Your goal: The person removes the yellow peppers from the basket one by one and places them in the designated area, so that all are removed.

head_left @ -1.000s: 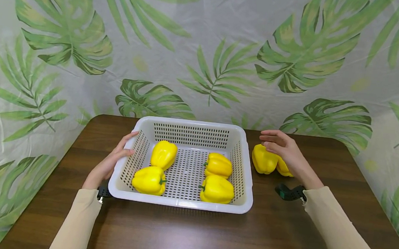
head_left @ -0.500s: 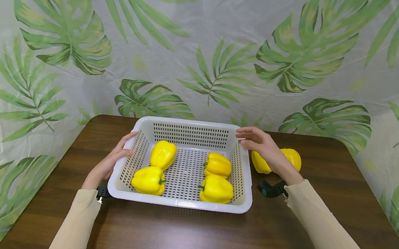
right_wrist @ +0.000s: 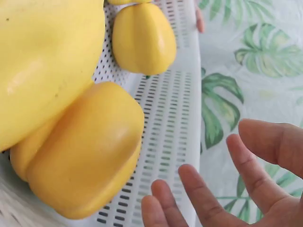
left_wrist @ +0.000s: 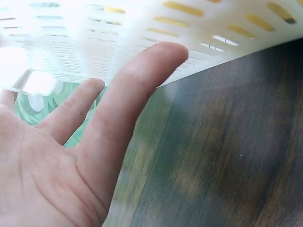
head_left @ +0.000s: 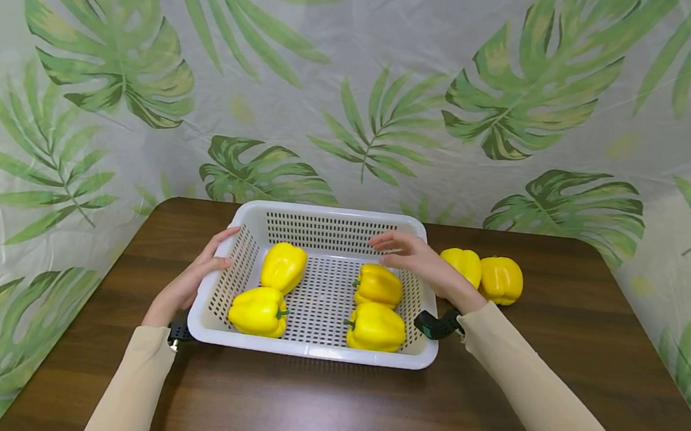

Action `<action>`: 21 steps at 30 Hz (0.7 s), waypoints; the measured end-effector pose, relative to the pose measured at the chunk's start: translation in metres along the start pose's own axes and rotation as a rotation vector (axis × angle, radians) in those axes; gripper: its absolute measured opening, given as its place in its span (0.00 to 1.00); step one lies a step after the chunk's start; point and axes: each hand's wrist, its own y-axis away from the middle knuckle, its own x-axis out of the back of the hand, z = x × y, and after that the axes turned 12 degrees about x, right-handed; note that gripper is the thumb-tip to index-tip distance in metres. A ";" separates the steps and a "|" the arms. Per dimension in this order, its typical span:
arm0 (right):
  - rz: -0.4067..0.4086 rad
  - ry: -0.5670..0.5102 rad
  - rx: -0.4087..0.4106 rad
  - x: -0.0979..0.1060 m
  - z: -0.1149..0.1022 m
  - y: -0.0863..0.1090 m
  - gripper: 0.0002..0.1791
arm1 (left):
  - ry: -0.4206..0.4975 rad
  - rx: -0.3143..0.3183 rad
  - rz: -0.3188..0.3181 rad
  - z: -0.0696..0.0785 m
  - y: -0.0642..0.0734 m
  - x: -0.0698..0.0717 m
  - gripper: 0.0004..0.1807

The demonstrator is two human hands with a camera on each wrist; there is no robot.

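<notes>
A white perforated plastic basket point(head_left: 313, 352) holds several yellow bell peppers, two on its left side, such as the front-left pepper point(head_left: 258, 312), and two on its right. My left hand point(head_left: 192, 280) rests against the basket's left side, thumb and fingers extended; the left wrist view shows the thumb point(left_wrist: 137, 80) along the slotted wall. Over the basket's back right part hovers my right hand point(head_left: 419, 261), fingers spread and holding nothing. Just below it lies the back-right pepper point(head_left: 379, 288), which also shows large in the right wrist view point(right_wrist: 90, 151).
Outside the basket, two more yellow bell peppers sit side by side on its right: a nearer one point(head_left: 463, 265) partly behind my right forearm, and another point(head_left: 501, 280). The dark wooden table point(head_left: 301, 412) meets a leaf-patterned cloth point(head_left: 374, 177) behind.
My right hand has moved left, from above the peppers beside the basket to over the basket's inside, uncovering the two outside peppers. My left hand and the basket have stayed put.
</notes>
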 end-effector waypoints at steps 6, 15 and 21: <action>-0.057 0.021 -0.052 -0.008 0.000 -0.007 0.21 | -0.001 0.001 0.001 -0.001 0.000 0.000 0.33; -0.130 0.089 -0.132 -0.010 0.001 -0.012 0.21 | -0.001 0.004 -0.004 0.000 0.000 0.001 0.34; -0.191 0.117 -0.180 -0.011 0.002 -0.015 0.24 | 0.004 0.004 -0.008 0.000 0.001 0.000 0.34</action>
